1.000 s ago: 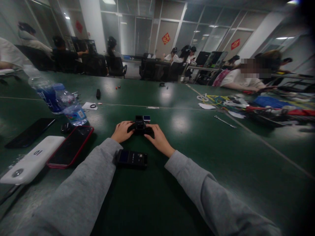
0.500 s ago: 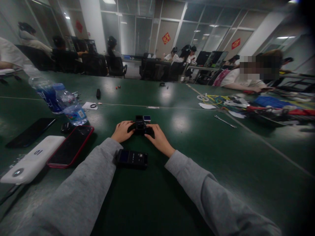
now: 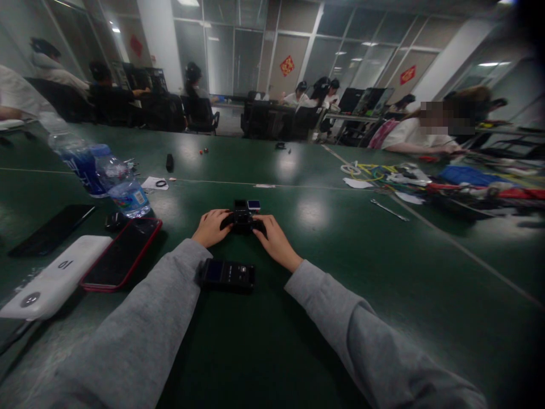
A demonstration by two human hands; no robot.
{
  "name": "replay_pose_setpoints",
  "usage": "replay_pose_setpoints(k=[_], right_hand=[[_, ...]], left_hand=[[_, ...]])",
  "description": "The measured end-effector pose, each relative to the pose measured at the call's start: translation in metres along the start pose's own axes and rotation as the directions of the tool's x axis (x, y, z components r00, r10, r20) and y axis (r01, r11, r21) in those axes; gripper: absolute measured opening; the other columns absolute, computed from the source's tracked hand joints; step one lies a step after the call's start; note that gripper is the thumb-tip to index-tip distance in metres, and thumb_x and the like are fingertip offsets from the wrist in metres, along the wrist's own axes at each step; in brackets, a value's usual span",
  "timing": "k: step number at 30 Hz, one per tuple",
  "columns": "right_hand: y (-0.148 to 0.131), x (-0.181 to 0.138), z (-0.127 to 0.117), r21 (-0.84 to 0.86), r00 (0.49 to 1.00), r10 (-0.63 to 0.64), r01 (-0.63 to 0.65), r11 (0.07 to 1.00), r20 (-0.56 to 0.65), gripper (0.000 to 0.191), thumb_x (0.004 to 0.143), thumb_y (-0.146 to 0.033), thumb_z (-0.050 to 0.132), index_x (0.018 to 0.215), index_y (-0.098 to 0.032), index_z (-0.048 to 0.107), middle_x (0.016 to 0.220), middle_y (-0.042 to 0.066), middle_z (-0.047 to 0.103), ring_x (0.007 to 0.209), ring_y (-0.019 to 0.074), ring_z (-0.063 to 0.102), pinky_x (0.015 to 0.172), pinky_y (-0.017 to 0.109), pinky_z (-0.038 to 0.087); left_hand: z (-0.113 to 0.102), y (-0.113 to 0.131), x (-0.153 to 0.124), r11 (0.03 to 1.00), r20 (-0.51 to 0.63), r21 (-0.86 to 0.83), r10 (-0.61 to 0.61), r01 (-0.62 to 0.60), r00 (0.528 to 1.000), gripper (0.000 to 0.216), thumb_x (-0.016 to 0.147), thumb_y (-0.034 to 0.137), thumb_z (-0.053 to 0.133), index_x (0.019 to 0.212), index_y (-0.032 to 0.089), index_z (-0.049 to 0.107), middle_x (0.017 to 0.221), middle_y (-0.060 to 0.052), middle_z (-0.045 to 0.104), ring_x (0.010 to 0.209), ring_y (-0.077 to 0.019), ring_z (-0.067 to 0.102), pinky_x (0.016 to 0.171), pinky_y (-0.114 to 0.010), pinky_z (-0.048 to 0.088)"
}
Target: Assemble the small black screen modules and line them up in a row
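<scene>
Ahead of me on the green table, both hands hold a small black two-handled device (image 3: 241, 215) with a little dark square block at its centre. My left hand (image 3: 213, 225) is closed round its left grip, fingers curled over the top. My right hand (image 3: 272, 236) wraps the right grip, with the thumb on its near side. A small white-edged box with a dark screen (image 3: 254, 205) is just behind, perhaps touching the device. Nearer me, a black box-like device with a screen (image 3: 227, 275) lies flat by my left sleeve.
Left of my arm are a red-cased phone (image 3: 123, 254), a white power bank (image 3: 59, 275), a dark phone (image 3: 51, 229) and a water bottle (image 3: 123, 184). A wrench (image 3: 389, 210) and tangled cables (image 3: 374, 172) lie to the right. People sit at desks beyond.
My right thumb has shifted slightly on the right grip. Otherwise the hands and the device stay in place.
</scene>
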State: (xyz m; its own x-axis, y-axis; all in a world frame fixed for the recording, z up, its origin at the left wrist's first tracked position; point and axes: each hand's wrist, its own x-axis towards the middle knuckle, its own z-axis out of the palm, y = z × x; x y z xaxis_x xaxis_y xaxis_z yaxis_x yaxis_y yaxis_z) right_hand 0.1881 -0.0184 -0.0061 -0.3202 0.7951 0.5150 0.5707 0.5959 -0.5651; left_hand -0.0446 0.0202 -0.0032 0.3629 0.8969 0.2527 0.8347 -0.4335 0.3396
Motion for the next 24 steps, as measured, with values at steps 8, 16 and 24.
replay_pose_setpoints(k=[8, 16, 24], right_hand=[[-0.0007, 0.0, -0.0005, -0.017, 1.0, 0.014, -0.014, 1.0, 0.008, 0.035, 0.09, -0.018, 0.055, 0.124, -0.025, 0.047, 0.116, 0.007, 0.048, 0.108, 0.0233, 0.052, 0.096, 0.043, 0.047], [-0.0023, -0.0004, -0.0013, -0.032, 0.999, 0.031, -0.031, 0.999, 0.011, 0.033, 0.09, -0.02, 0.055, 0.122, -0.024, 0.047, 0.115, 0.008, 0.048, 0.107, 0.0247, 0.052, 0.093, 0.045, 0.048], [-0.0014, -0.0003, 0.0001, -0.036, 1.0, -0.006, 0.006, 0.999, -0.014, 0.032, 0.09, -0.021, 0.056, 0.12, -0.023, 0.047, 0.114, 0.008, 0.049, 0.107, 0.0234, 0.052, 0.096, 0.043, 0.046]], left_hand=[[0.001, -0.001, 0.0005, 1.0, -0.007, -0.001, 0.012, -0.012, 1.0, 0.041, 0.087, 0.037, 0.049, 0.127, 0.024, 0.052, 0.135, -0.006, 0.053, 0.127, -0.026, 0.043, 0.104, -0.05, 0.034], [0.0011, -0.0009, 0.0004, 1.0, -0.006, 0.008, 0.014, -0.014, 1.0, 0.042, 0.087, 0.037, 0.049, 0.126, 0.022, 0.053, 0.135, -0.007, 0.053, 0.127, -0.026, 0.043, 0.104, -0.049, 0.034], [0.0004, -0.0002, 0.0004, 1.0, -0.004, 0.012, 0.014, -0.014, 1.0, 0.041, 0.088, 0.039, 0.048, 0.126, 0.023, 0.052, 0.135, -0.006, 0.053, 0.127, -0.0256, 0.043, 0.104, -0.049, 0.035]])
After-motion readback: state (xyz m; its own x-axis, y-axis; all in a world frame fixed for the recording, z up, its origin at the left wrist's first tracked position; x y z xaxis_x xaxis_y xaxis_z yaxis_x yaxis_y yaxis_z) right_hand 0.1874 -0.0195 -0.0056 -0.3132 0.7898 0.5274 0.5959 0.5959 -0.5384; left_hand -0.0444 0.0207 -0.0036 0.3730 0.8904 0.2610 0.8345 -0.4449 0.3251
